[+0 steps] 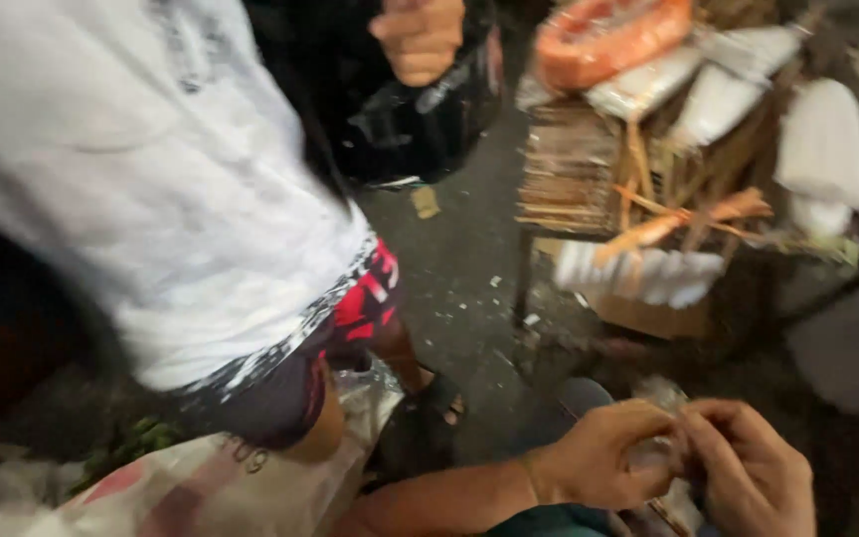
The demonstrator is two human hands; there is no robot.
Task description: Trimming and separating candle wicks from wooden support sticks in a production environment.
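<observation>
The view is blurred. My left hand [599, 459] and my right hand [753, 472] meet at the bottom right. Their fingertips pinch a small clear plastic thing [654, 452] between them; what it is I cannot tell. My left forearm comes in from the bottom middle. A bit of clear wrapping [663, 393] shows just above my hands.
Another person in a white shirt [151, 179] and red-and-black shorts stands close at the left, a hand [418, 38] gripping a black plastic bag [420, 119]. A wooden stand [574, 169] at the right carries sticks, white packets and an orange ring [608, 35]. Littered dark ground [459, 268] lies between.
</observation>
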